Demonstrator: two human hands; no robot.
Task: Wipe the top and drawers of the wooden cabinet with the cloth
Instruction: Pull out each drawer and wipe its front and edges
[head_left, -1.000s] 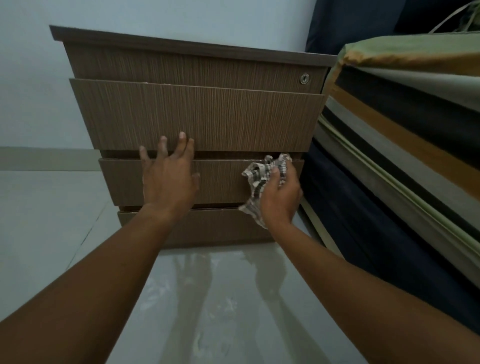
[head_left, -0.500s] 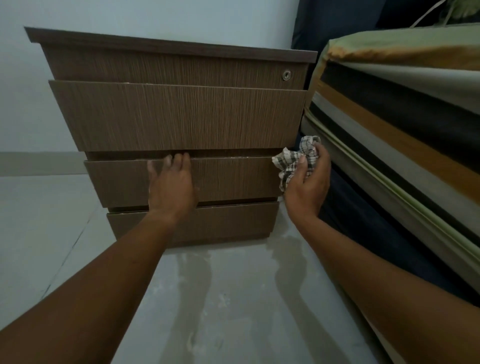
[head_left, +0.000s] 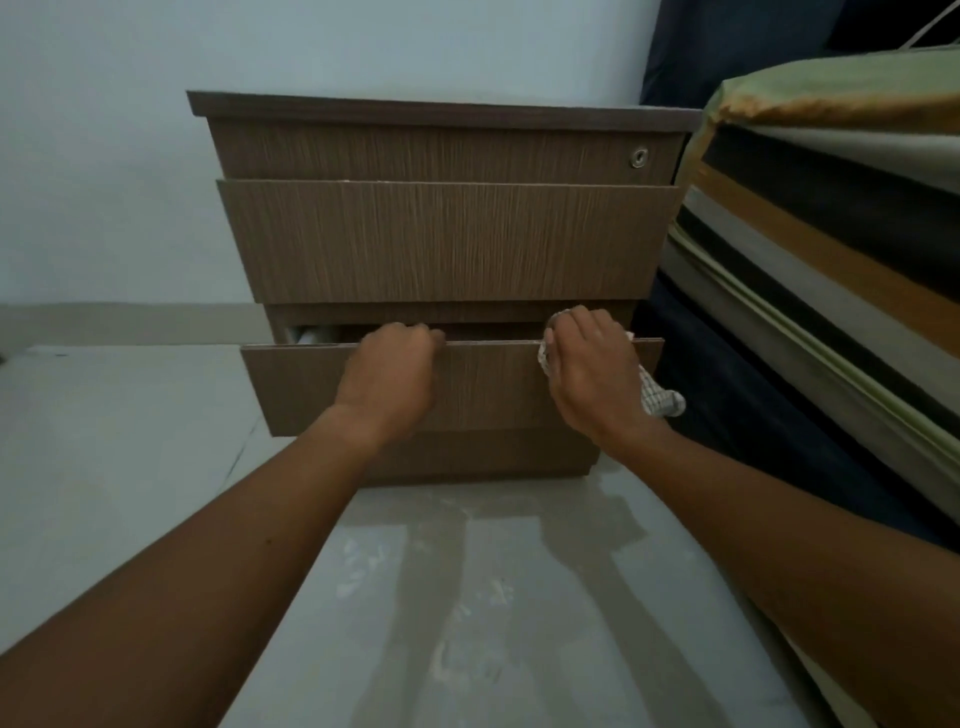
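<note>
Against the right end of the middle drawer (head_left: 311, 384)'s top edge, the cloth (head_left: 655, 399) sits bunched in the right hand (head_left: 589, 374), fingers closed around it; that edge runs sideways toward the left hand (head_left: 389, 371), whose fingers hook over its middle; the drawer stands pulled out of the wooden cabinet (head_left: 447, 239); something pale shows inside, left of the hands, unclear.

Both hands (head_left: 387, 371) (head_left: 587, 374) forward, fingers (head_left: 415, 332) curled.

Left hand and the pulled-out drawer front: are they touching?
Touching. In the head view the left hand curls its fingers over the top edge of the pulled-out drawer front, with no gap visible.
</note>
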